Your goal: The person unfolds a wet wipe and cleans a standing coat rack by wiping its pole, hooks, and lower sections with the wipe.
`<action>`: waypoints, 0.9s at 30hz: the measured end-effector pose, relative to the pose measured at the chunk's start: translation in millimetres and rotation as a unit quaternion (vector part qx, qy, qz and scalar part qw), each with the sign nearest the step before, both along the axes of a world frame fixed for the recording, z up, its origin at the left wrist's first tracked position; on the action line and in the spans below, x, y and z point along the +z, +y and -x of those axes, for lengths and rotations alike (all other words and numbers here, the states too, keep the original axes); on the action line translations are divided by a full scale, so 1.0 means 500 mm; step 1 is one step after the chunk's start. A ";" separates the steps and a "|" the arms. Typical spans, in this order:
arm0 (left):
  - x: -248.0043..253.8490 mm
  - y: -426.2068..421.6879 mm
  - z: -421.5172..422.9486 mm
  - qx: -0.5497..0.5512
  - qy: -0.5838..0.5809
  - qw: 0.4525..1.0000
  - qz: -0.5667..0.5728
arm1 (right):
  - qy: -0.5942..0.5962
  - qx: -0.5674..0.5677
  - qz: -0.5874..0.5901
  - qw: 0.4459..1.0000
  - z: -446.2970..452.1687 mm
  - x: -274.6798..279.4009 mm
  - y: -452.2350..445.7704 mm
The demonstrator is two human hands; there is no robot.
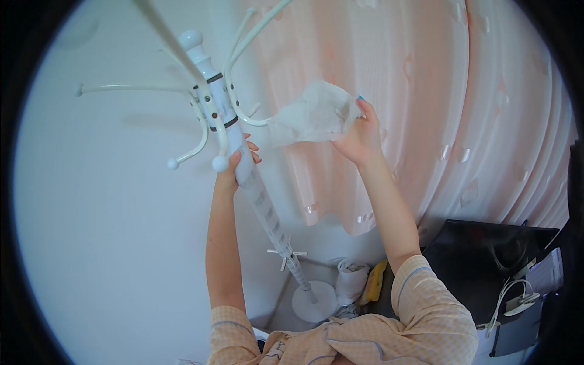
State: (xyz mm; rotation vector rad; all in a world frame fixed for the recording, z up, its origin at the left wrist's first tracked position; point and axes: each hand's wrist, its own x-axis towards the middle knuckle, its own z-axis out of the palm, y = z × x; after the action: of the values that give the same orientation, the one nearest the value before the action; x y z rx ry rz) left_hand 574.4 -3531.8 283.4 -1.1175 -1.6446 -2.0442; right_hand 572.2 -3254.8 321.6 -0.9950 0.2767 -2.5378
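Note:
A white coat stand (266,207) rises in front of me, tilted in the view, with curved hook arms and a round knob at its top. My left hand (237,163) is wrapped round its pole just below the hooks. My right hand (360,135) pinches a thin white cloth (316,112) between thumb and fingers, to the right of the stand. The cloth spreads leftward, and its far end meets or overlaps the tip of a lower hook (258,121); I cannot tell whether they touch.
Pink curtains (426,109) hang behind the cloth. The stand's round base (314,302) is on the floor, beside a white roll (351,281) and a yellow item (373,282). At lower right are a black monitor (468,255), a white cable (504,298) and papers (545,272).

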 end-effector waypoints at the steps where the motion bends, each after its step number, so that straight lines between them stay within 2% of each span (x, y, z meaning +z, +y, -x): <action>1: 0.007 0.011 -0.016 0.034 0.005 0.999 -0.006 | -0.001 -0.002 0.003 1.000 -0.018 -0.001 0.004; 3: 0.007 0.018 -0.038 0.068 0.009 0.998 -0.010 | -0.003 -0.039 0.007 0.999 -0.049 0.002 0.012; 5: -0.001 0.016 -0.051 0.184 -0.047 0.982 -0.003 | -0.017 -0.029 0.016 0.999 -0.039 -0.013 0.023; 6: -0.009 0.017 -0.053 0.183 -0.048 0.982 -0.001 | -0.028 -0.018 0.022 0.999 -0.030 -0.024 0.032; 8: -0.028 0.019 -0.055 0.379 -0.003 0.925 0.039 | -0.051 0.002 0.034 0.998 -0.015 -0.046 0.045; 10: -0.024 0.055 -0.072 0.399 0.003 0.916 0.042 | -0.065 0.013 0.042 0.997 -0.007 -0.059 0.058; 12: -0.030 0.081 -0.080 0.420 0.008 0.906 0.043 | -0.030 0.043 0.006 0.999 -0.018 -0.058 0.056; 14: -0.046 0.100 -0.079 0.586 0.095 0.804 -0.012 | 0.004 0.076 -0.031 0.997 -0.035 -0.058 0.051; 15: -0.056 0.103 -0.089 0.589 0.094 0.803 -0.010 | 0.022 0.093 -0.049 0.994 -0.045 -0.058 0.046; 16: -0.067 0.104 -0.107 0.617 0.188 0.762 0.061 | 0.020 0.096 -0.048 0.994 -0.059 -0.059 0.040; 17: -0.075 0.107 -0.121 0.634 0.279 0.709 0.131 | 0.100 -0.052 -0.115 0.987 -0.078 -0.062 0.033; 18: -0.074 0.121 -0.135 0.635 0.279 0.708 0.133 | 0.141 -0.125 -0.146 0.971 -0.098 -0.061 0.027; 19: -0.065 0.141 -0.154 0.573 0.302 0.747 0.153 | 0.176 -0.198 -0.178 0.948 -0.118 -0.060 0.021; 20: -0.053 0.160 -0.174 0.506 0.322 0.781 0.173 | 0.143 -0.229 -0.230 0.935 -0.141 -0.055 0.013; 21: -0.032 0.182 -0.195 0.507 0.320 0.781 0.174 | 0.125 -0.244 -0.256 0.927 -0.139 -0.059 0.010; 22: -0.004 0.205 -0.216 0.513 0.267 0.795 0.181 | 0.107 -0.257 -0.282 0.918 -0.136 -0.063 0.007; 23: 0.010 0.215 -0.222 0.518 0.214 0.806 0.189 | 0.068 -0.119 -0.283 0.949 -0.106 -0.079 0.006; 24: 0.011 0.213 -0.217 0.518 0.210 0.807 0.192 | 0.026 0.021 -0.276 0.961 -0.091 -0.084 0.002; 26: 0.013 0.211 -0.205 0.412 0.105 0.876 0.228 | 0.023 0.038 -0.297 0.954 -0.080 -0.098 -0.004; 27: 0.010 0.208 -0.198 0.412 0.102 0.876 0.230 | 0.024 0.051 -0.319 0.946 -0.076 -0.102 -0.006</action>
State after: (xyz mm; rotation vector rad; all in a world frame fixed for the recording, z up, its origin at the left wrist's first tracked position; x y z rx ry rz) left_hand 673.5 -3427.6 288.5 -0.5345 -2.0555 -0.9964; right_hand 610.4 -3258.0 270.7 -0.7774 0.9583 -2.0979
